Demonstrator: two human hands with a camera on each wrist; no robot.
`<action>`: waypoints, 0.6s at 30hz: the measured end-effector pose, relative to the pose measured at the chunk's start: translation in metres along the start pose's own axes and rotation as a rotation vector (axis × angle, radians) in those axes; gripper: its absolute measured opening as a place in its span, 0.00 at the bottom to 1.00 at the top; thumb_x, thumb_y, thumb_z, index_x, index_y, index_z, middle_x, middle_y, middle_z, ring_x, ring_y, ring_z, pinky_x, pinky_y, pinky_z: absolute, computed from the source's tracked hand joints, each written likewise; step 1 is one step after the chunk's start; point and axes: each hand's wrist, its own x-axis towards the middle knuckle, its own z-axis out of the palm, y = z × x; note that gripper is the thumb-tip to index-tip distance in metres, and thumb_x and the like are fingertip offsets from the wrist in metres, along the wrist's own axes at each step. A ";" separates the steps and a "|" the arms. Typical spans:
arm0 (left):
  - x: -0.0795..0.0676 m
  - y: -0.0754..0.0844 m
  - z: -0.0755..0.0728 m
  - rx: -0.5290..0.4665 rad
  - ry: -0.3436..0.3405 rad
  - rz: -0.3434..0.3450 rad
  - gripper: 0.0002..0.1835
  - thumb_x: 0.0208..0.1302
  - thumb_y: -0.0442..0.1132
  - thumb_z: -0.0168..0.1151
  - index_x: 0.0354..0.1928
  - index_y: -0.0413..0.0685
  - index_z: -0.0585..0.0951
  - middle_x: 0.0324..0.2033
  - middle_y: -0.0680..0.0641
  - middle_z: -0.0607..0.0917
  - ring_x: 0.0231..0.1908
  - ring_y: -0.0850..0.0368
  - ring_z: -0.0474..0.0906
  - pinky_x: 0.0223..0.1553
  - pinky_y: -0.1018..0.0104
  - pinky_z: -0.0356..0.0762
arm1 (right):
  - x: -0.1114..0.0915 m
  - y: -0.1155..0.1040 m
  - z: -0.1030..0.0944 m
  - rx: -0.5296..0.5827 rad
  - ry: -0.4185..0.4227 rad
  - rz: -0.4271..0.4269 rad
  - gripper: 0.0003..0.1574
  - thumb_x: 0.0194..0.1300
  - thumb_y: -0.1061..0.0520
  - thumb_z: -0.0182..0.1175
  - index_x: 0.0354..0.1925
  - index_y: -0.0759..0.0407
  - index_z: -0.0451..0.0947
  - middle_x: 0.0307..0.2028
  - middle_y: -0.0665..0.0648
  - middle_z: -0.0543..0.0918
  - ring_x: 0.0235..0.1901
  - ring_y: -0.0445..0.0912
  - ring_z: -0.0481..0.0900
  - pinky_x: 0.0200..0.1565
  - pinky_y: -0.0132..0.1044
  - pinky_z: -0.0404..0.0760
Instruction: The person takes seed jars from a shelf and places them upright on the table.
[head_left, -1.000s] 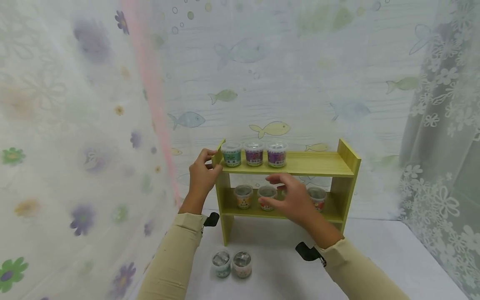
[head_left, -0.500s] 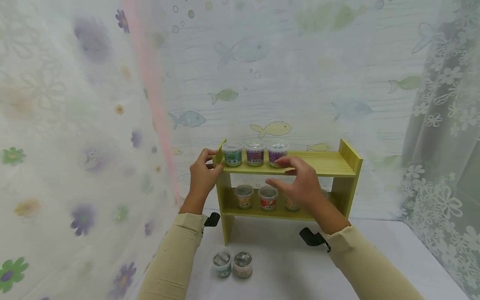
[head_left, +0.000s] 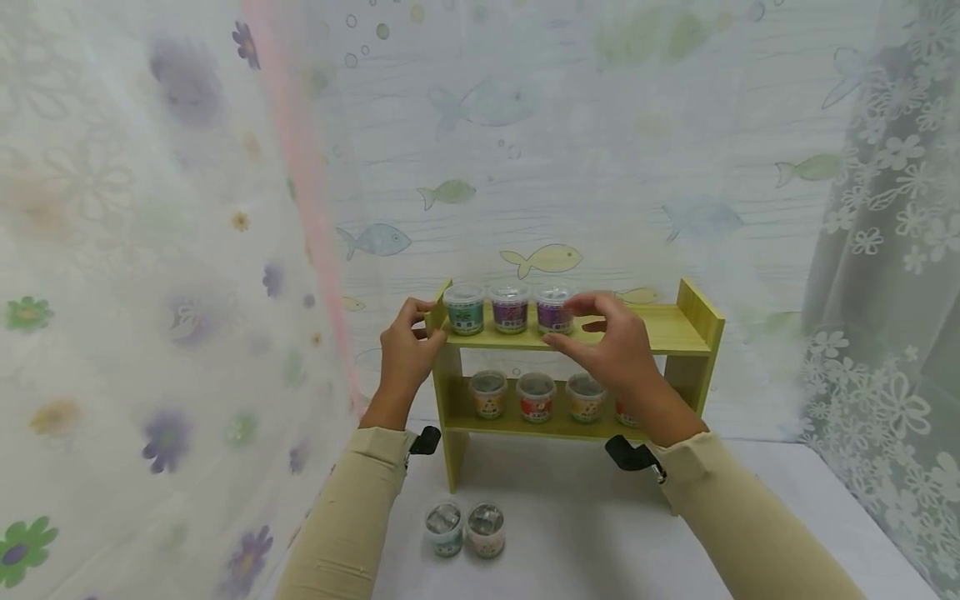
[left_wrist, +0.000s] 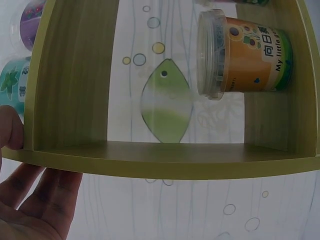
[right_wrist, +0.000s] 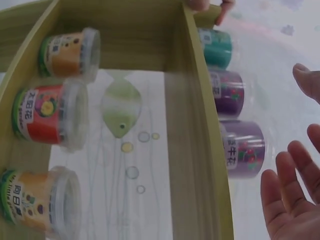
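My left hand [head_left: 405, 354] grips the left side panel of a yellow-green wooden shelf [head_left: 678, 333]; in the left wrist view its thumb and fingers lie on either side of the wood. On the top board stand a teal-labelled lidded cup [head_left: 464, 315] and two purple-labelled ones. My right hand [head_left: 622, 354] hovers by the rightmost purple cup [head_left: 552, 317], thumb and fingers spread. From the right wrist view, those fingers [right_wrist: 286, 175] are apart from the purple cup [right_wrist: 245, 149] and hold nothing.
Several orange- and red-labelled cups, among them a red one [head_left: 537, 402], line the lower board; the rightmost is partly behind my right forearm. Two cups, one bluish [head_left: 444, 531] and one pinkish [head_left: 486, 531], stand on the white table [head_left: 540, 550]. Patterned curtains [head_left: 600, 150] surround the table.
My right hand has risen from in front of the lower cups to beside the rightmost purple cup on top, moving slightly right. The left hand stays on the shelf's side.
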 end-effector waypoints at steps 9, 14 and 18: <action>-0.001 0.000 0.001 0.014 -0.002 0.009 0.17 0.66 0.37 0.64 0.56 0.58 0.78 0.58 0.41 0.86 0.51 0.45 0.89 0.42 0.48 0.88 | 0.011 0.013 -0.003 0.015 -0.052 0.212 0.43 0.61 0.43 0.75 0.67 0.57 0.71 0.67 0.57 0.73 0.68 0.57 0.72 0.64 0.56 0.77; 0.000 -0.002 0.002 0.007 -0.007 0.013 0.18 0.66 0.36 0.63 0.56 0.57 0.77 0.60 0.40 0.85 0.53 0.43 0.88 0.43 0.47 0.88 | 0.014 0.020 -0.004 0.022 -0.081 0.242 0.45 0.61 0.42 0.75 0.68 0.56 0.70 0.69 0.58 0.71 0.70 0.57 0.70 0.66 0.56 0.76; 0.001 -0.002 0.005 -0.003 -0.001 0.018 0.18 0.66 0.35 0.62 0.57 0.57 0.77 0.60 0.39 0.84 0.55 0.41 0.86 0.45 0.46 0.87 | 0.021 0.026 -0.005 0.049 -0.097 0.275 0.46 0.60 0.41 0.75 0.69 0.55 0.68 0.70 0.57 0.70 0.70 0.56 0.71 0.66 0.55 0.76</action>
